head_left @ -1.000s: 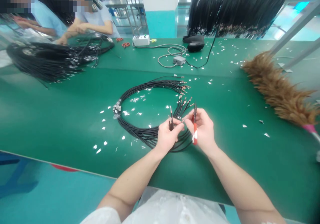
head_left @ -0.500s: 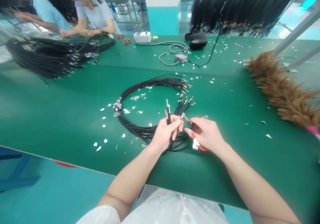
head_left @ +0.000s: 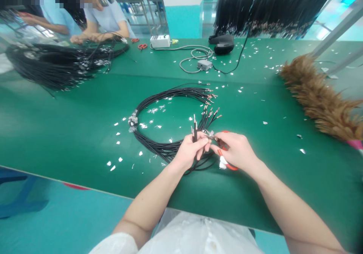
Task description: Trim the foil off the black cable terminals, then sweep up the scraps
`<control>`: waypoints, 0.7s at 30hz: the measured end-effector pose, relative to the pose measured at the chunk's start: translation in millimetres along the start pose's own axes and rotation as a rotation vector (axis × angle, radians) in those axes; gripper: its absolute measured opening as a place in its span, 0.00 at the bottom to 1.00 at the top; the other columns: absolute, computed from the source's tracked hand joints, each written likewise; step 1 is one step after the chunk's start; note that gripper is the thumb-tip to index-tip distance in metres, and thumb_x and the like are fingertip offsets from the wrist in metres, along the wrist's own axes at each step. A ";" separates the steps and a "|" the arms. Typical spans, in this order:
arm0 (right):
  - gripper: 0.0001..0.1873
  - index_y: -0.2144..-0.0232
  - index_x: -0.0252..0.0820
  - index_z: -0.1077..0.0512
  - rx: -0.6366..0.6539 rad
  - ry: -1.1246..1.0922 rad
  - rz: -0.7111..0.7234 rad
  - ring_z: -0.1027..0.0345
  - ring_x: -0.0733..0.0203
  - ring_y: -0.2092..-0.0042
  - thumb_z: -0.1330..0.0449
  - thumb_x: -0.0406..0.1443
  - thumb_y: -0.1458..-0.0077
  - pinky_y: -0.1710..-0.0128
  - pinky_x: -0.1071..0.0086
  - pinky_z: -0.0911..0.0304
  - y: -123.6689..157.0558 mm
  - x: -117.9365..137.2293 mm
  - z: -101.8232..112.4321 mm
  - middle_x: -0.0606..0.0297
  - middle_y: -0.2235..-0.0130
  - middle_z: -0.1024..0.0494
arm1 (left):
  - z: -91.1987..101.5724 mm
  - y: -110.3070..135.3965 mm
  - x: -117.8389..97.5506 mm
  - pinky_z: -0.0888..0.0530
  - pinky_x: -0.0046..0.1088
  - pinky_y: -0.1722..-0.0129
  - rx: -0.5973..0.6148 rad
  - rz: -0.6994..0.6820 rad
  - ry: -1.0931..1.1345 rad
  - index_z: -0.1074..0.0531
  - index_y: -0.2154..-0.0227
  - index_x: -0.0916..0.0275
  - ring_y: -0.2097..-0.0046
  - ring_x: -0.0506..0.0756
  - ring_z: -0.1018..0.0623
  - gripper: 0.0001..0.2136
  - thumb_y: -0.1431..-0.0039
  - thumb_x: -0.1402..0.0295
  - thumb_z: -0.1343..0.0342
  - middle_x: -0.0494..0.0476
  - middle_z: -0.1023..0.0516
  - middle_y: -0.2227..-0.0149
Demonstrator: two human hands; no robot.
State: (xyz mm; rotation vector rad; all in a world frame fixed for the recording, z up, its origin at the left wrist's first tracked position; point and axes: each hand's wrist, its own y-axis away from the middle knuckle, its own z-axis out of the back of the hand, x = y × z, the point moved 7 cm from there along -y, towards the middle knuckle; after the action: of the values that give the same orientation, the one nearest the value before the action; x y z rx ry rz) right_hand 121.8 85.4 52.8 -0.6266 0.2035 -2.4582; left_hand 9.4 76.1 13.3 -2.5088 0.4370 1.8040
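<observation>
Black cable ends (head_left: 195,127) were pinched in the left hand (head_left: 191,150); the right hand (head_left: 235,150) gripped red-handled scissors (head_left: 220,154), tips toward ten o'clock. The looped cable bundle (head_left: 155,146) lay at the left hand's ten o'clock, a grey box (head_left: 204,65) farther off at twelve.

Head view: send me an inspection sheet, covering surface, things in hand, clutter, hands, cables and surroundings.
Surface: green table, strewn with white scraps.
Things in hand: black cable ends; red-handled tool, tip near the left hand, contact unclear.
Clutter: white scraps; brown duster at right.
Hands: left hand closed on the cable ends; right hand closed on the tool.
Cables: looped black bundle, banded at left; larger bundle far left; grey cord beyond.
Surroundings: two people behind the larger bundle; hanging black cables beyond the table.
</observation>
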 end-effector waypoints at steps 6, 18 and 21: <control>0.09 0.72 0.41 0.29 0.031 -0.120 -0.031 0.39 0.67 0.77 0.40 0.41 0.52 0.75 0.74 0.46 2.3 -10.5 -2.0 0.68 0.79 0.30 | 6.6 1.6 4.5 0.50 0.21 0.86 0.001 0.022 0.067 0.34 0.74 0.66 0.88 0.41 0.42 0.10 0.50 0.63 0.45 0.47 0.32 0.82; 0.05 0.71 0.42 0.33 -0.262 -0.865 -0.258 0.34 0.65 0.70 0.40 0.32 0.55 0.66 0.68 0.36 -10.9 1.8 14.9 0.66 0.71 0.27 | 5.7 4.1 2.9 0.45 0.21 0.84 -0.071 -0.046 0.025 0.35 0.75 0.66 0.87 0.41 0.40 0.11 0.51 0.63 0.43 0.49 0.29 0.80; 0.04 0.72 0.42 0.34 -0.274 -0.877 -0.253 0.36 0.67 0.72 0.42 0.31 0.55 0.68 0.70 0.37 -13.9 3.3 12.5 0.68 0.73 0.30 | 5.4 4.9 2.8 0.47 0.21 0.85 -0.061 -0.025 0.029 0.34 0.75 0.66 0.88 0.41 0.40 0.11 0.52 0.62 0.42 0.49 0.28 0.80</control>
State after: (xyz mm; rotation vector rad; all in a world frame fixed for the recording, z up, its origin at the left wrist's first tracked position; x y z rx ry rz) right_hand 118.3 94.7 69.0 -1.8588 0.1063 -2.1446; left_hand 4.1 71.8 9.7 -2.5717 0.3549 1.8008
